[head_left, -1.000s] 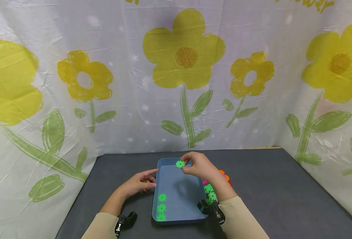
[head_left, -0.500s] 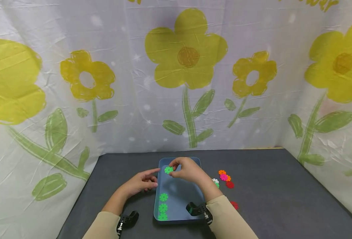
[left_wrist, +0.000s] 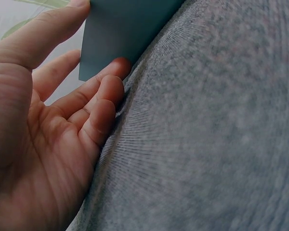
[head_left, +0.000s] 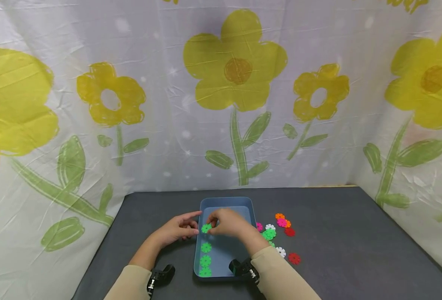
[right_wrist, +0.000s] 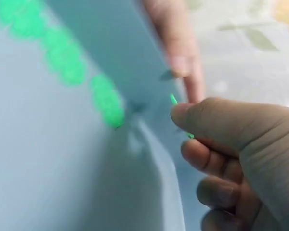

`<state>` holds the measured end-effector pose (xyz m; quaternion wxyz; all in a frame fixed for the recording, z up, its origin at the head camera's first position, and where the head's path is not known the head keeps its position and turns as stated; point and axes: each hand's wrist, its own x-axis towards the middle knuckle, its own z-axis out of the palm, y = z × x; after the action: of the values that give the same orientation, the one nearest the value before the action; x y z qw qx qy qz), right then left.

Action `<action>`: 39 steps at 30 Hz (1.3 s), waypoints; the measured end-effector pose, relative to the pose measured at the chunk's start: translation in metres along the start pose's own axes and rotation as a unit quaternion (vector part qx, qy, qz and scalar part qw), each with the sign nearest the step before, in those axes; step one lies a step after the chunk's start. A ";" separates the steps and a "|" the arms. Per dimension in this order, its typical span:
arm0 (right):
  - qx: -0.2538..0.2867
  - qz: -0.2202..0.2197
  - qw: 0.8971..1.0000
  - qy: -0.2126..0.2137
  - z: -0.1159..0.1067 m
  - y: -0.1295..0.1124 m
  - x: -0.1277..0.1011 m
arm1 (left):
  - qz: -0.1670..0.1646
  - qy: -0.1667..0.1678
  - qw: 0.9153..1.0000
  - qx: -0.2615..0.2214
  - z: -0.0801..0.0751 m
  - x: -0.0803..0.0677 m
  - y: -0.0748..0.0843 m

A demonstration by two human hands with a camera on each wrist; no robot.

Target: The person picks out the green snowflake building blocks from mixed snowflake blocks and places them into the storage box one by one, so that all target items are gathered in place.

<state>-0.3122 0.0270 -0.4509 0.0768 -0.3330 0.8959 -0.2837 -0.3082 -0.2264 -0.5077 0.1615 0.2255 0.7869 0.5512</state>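
Observation:
My right hand (head_left: 229,223) pinches a green flower-shaped disc (head_left: 206,228) between thumb and fingers, over the left side of a blue-grey tray (head_left: 226,254). The right wrist view catches this held disc (right_wrist: 173,99) edge-on, mostly hidden by the thumb. Three similar green discs (head_left: 206,247) lie in a line along the tray's left wall, nearer the person. Outside that wall is my left hand (head_left: 178,228), its index finger and thumb touching the tray's side. In the left wrist view its other fingers are loosely bent beside the tray wall (left_wrist: 118,33).
Right of the tray, loose discs lie on the dark table (head_left: 340,250): green (head_left: 269,234), white (head_left: 281,251), red (head_left: 294,258), pink (head_left: 282,222) and orange ones. A flower-printed cloth (head_left: 168,137) hangs behind and at both sides.
My right hand has carried the green disc from the tray's far end leftward, then nearer, toward the line of discs. The left hand stays at the tray's side.

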 end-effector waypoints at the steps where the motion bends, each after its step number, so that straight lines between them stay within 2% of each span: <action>1: -0.008 0.000 1.000 -0.005 0.003 -0.001 0.000 | 0.002 -0.002 1.000 -0.002 0.000 0.000 0.000; 11: -0.037 0.012 0.998 -0.039 0.019 0.004 0.002 | -0.003 0.004 1.000 0.001 -0.002 -0.001 -0.004; 20: -0.018 0.006 0.999 -0.044 0.007 -0.001 -0.001 | 0.006 0.000 1.000 0.006 -0.001 0.001 0.003; 32: 0.029 0.000 0.999 0.016 -0.031 -0.026 -0.030 | 0.000 0.005 1.000 0.015 0.000 0.002 -0.001; 39: 0.094 -0.008 0.994 0.061 -0.048 -0.017 -0.058 | -0.020 0.015 1.000 0.009 -0.001 0.002 0.000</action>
<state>-0.2738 0.0760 -0.4052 0.0510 -0.3139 0.8654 -0.3872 -0.3103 -0.2257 -0.5076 0.1584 0.2026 0.7987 0.5440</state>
